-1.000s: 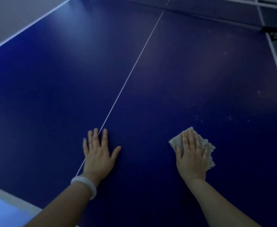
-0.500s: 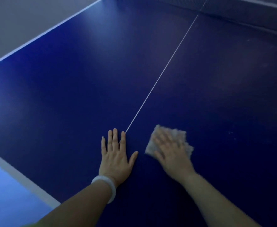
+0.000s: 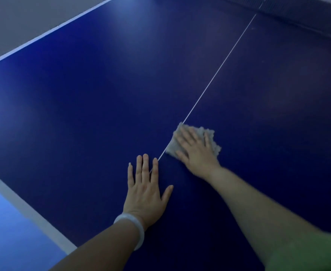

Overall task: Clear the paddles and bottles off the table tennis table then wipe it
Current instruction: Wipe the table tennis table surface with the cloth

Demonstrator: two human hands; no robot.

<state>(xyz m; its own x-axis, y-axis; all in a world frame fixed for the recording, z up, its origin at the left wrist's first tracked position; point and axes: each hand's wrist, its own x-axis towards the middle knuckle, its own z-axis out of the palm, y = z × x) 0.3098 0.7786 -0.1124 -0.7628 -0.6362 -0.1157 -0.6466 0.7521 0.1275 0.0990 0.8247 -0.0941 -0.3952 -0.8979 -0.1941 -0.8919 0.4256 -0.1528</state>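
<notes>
Right hand (image 3: pixel 196 151) presses flat, its grip open, atop cloth (image 3: pixel 212 136) on table (image 3: pixel 82 104).

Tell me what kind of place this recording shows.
Probably an indoor games room: a blue table with a white centre line, a net across its far end, and grey floor beyond.

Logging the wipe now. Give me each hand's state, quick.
Left hand: open, flat on the table, holding nothing.
Right hand: open, fingers straight, pressing the cloth onto the table.
</notes>
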